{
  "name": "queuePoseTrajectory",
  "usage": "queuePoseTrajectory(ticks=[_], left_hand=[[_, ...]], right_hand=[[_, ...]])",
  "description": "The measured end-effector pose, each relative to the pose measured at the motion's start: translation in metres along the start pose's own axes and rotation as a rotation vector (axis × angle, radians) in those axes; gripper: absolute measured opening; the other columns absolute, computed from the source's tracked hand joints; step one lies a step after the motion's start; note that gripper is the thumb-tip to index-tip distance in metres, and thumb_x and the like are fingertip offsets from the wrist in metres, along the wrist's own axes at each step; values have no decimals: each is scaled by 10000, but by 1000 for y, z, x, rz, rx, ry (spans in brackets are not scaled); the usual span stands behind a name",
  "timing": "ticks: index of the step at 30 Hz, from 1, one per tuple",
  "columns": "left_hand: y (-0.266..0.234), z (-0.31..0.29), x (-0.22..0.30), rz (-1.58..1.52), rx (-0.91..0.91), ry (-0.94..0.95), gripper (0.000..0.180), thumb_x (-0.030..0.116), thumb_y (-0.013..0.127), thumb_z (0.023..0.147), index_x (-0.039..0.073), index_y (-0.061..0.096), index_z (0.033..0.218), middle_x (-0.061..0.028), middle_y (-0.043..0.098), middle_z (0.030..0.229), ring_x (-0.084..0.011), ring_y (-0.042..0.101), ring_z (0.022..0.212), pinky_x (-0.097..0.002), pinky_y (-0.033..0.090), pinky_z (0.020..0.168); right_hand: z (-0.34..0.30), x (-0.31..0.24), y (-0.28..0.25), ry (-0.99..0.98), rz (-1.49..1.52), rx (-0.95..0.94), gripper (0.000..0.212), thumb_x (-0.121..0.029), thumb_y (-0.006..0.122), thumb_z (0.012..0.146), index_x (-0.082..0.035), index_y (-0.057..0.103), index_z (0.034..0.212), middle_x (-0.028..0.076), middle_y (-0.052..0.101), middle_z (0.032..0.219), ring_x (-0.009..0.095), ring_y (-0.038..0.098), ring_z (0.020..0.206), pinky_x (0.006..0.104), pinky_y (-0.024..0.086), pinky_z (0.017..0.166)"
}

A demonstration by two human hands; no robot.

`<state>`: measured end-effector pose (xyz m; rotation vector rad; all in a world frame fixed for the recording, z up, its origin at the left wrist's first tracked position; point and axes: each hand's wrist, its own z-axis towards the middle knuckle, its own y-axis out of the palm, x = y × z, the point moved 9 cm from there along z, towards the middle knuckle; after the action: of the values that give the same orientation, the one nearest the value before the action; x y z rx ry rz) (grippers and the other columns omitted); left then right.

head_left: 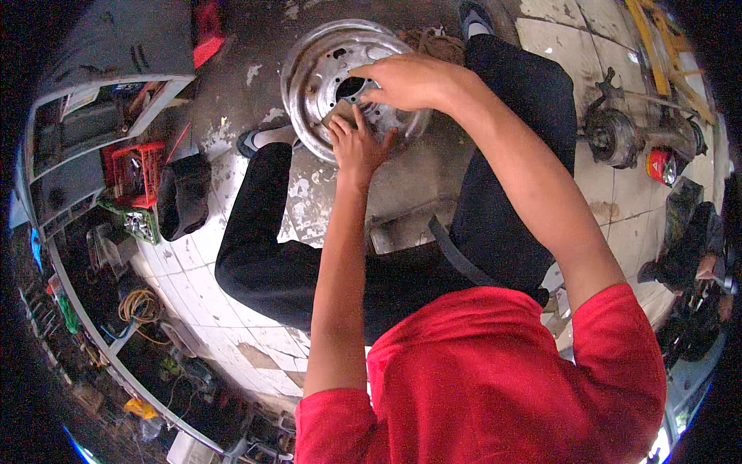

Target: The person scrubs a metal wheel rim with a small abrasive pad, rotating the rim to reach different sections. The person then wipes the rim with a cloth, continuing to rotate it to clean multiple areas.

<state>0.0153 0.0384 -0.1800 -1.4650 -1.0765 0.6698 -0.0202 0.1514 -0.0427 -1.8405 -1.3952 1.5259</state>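
A worn silver steel wheel rim (309,58) lies on the floor between my feet, with bolt holes around its dark centre hole. My left hand (357,148) is on the near part of its face, fingers bent over a flat tan piece (334,114) like a sheet of sandpaper and pressing it to the metal. The left thumb points out to the right. From the right, my right hand (413,81) reaches over the rim. Its forefinger and thumb are apart at the edge of the centre hole, with nothing seen between them; the other fingers are partly hidden.
A metal cabinet (116,39) and a red crate (135,174) stand on the left, above a shelf with coiled hose (141,307) and tools. A rusty axle part (614,138) and a red can (659,166) lie on the tiles to the right.
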Motion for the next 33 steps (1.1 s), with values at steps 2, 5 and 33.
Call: queuePoseTrajectory(ticks=[2, 5, 33], left_hand=[[-4, 12, -6, 28, -26, -36, 1016, 697, 545, 792, -30, 277, 1450, -443, 305, 1367, -542, 313, 1306, -536, 232, 1105], [-3, 28, -17, 23, -76, -82, 1029, 717, 524, 791, -4, 248, 1470, -443, 302, 1371, -540, 301, 1317, -538, 227, 1106], [9, 2, 2, 45, -134, 22, 1014, 760, 464, 798, 38, 261, 1480, -445, 288, 1378, -552, 295, 1316, -547, 226, 1108]], right_hand=[[-2, -2, -1, -3, 14, -17, 495, -288, 593, 893, -76, 509, 1332, 229, 615, 1163, 376, 589, 1087, 448, 470, 927], [-1, 0, 0, 2, 1, -10, 497, -293, 596, 893, -77, 508, 1333, 224, 616, 1165, 377, 587, 1088, 449, 468, 925], [3, 2, -5, 4, -11, -1, 506, -294, 603, 889, -98, 499, 1344, 228, 622, 1149, 382, 593, 1074, 460, 471, 916]])
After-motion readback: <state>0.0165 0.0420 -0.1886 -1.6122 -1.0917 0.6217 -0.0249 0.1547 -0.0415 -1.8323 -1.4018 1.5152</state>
